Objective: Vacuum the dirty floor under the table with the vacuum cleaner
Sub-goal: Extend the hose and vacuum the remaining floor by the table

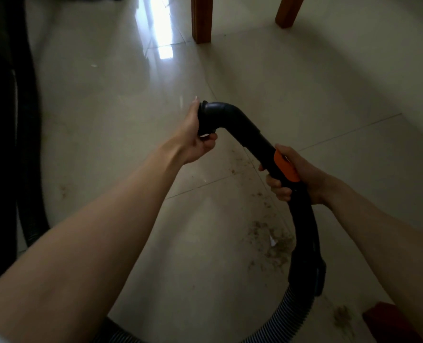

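Note:
A black vacuum hose handle (242,129) with an orange slider (285,167) curves through the middle of the view above the tiled floor. My right hand (294,177) grips the handle at the orange part. My left hand (198,134) holds the open nozzle end (205,117) of the handle, fingers and thumb curled round its rim. A ribbed grey hose (289,310) runs down from the handle to the bottom edge. Brown dirt and crumbs (274,241) lie scattered on the pale floor tiles (131,120) below the handle.
Two wooden table legs (201,18) (288,11) stand at the top. A dark ribbed hose or tube (20,144) runs along the left edge. A red-brown wooden piece (388,323) sits at the bottom right beside more dirt (344,318).

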{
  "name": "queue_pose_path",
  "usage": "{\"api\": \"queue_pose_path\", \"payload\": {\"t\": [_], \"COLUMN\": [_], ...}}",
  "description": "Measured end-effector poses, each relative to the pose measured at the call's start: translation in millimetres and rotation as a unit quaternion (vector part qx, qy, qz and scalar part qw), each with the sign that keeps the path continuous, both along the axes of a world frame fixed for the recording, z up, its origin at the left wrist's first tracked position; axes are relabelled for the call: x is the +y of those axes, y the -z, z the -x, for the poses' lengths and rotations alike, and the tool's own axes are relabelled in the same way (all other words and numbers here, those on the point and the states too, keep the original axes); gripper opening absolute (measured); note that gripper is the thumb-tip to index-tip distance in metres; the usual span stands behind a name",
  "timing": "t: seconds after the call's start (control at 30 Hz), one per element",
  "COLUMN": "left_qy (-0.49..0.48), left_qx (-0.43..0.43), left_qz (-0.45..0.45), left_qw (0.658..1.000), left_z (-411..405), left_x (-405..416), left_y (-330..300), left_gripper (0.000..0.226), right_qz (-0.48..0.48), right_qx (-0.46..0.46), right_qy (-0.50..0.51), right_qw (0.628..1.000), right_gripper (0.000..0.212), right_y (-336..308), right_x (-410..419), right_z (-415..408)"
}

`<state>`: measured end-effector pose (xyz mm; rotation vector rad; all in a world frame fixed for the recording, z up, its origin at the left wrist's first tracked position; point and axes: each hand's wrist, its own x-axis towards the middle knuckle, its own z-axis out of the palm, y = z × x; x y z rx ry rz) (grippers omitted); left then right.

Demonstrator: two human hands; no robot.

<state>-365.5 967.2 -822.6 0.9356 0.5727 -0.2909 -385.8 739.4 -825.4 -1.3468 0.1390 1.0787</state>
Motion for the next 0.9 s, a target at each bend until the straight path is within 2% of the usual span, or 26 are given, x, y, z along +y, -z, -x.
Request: {"api": "queue_pose_path", "payload": {"t": [0.17, 0.43, 0.53, 0.6, 0.67, 0.77, 0.9], "left_qy": [-0.028, 0.005, 0.041, 0.080, 0.114, 0.133, 0.125], "left_qx": [-0.020, -0.087, -0.064, -0.006, 0.041, 0.056, 0.023], "left_qz": [0.049, 0.059, -0.018, -0.088, -0.120, -0.156, -0.116], "left_qw": [0.998, 0.994, 0.997, 0.993, 0.985, 0.977, 0.985], "left_z": [-2, 2, 3, 4, 3, 0, -3], "left_x": [2, 5, 16, 22, 28, 34, 37], "left_y": [2, 5, 2, 0, -3, -12, -15], "left_gripper": [0.031, 0.023, 0.028, 0.051, 0.071, 0.063, 0.045], "right_qz": [0.116, 0.079, 0.087, 0.099, 0.114, 0.126, 0.102], "right_qx": [-0.110, -0.030, -0.049, -0.069, -0.089, -0.106, -0.063], "right_qy": [0.000, -0.016, -0.022, -0.032, -0.032, -0.028, -0.040], "right_qw": [0.987, 0.996, 0.995, 0.992, 0.989, 0.986, 0.992], "right_gripper": [0.059, 0.058, 0.058, 0.057, 0.057, 0.056, 0.059], "right_y": [-2, -7, -5, -6, -6, -9, -10], "right_x": [11, 7, 13, 19, 24, 27, 22], "right_z": [0, 0, 1, 1, 0, -3, -4]}}
